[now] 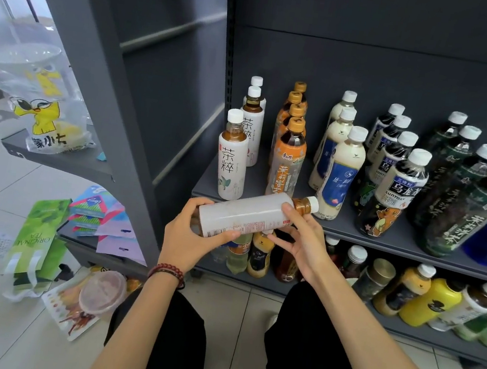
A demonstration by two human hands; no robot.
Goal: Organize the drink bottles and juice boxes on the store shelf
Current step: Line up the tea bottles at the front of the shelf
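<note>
Two hands hold one white-label tea bottle sideways, just in front of the upper shelf edge, with its cap pointing right. Your left hand curls round the base end. Your right hand pinches the bottle at the shoulder, thumb on top and fingers beneath. Matching white bottles stand in a row at the shelf's left end, just beyond the held one.
</note>
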